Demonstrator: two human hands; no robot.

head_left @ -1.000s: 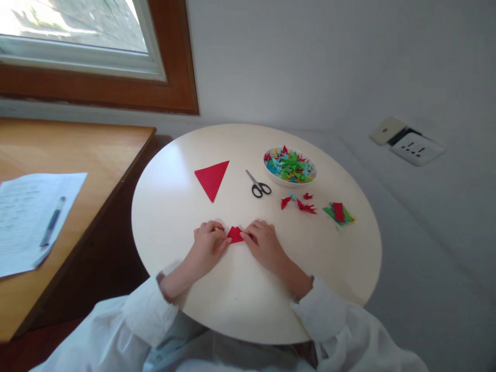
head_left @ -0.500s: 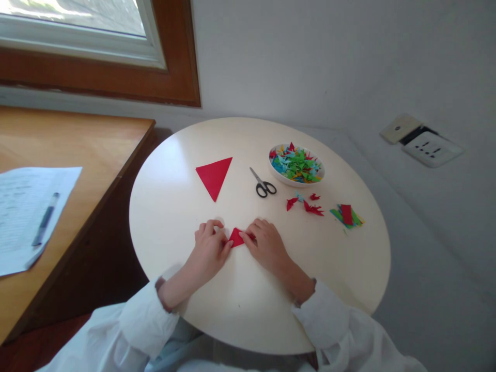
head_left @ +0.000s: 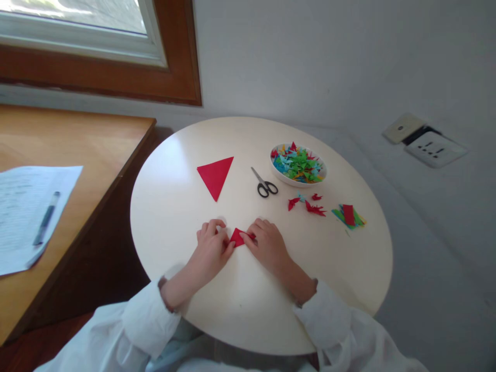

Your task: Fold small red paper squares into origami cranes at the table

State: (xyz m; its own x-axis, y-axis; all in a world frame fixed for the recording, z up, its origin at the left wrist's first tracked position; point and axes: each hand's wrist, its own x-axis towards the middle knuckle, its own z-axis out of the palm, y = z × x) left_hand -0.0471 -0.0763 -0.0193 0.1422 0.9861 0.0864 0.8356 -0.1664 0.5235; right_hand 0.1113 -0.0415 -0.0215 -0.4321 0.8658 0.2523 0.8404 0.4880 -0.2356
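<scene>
One round white table (head_left: pixel 170 186) lies under both my forearms, its near rim curving just below my wrists, its side rims well out from my knuckles, leaving me sliding room either way. Past its left rim, well off to my left, one wooden desk (head_left: pixel 96 137) carries white printed paper (head_left: pixel 23 206). My left hand (head_left: pixel 212 243) is half curled, its thumb tip at the left corner of one folded red paper (head_left: pixel 237 238); I cannot tell whether it pinches or only presses. My right hand (head_left: pixel 267 245), fingers bent in, pinches the right end, so the piece sits between my thumbs. Ahead and to the right of that hand stands one white bowl (head_left: pixel 289 181) heaped with paper cranes (head_left: pixel 300 163), too overlapped to count. One red paper triangle (head_left: pixel 215 176) lies straight ahead of my left hand, and one pair of scissors (head_left: pixel 265 184) between it and the bowl. One fanned pile of small paper pieces (head_left: pixel 349 214), red on top, rests well right of my right hand. Nearer it are at least four loose folded bits (head_left: pixel 315 209): three red, one light blue.
</scene>
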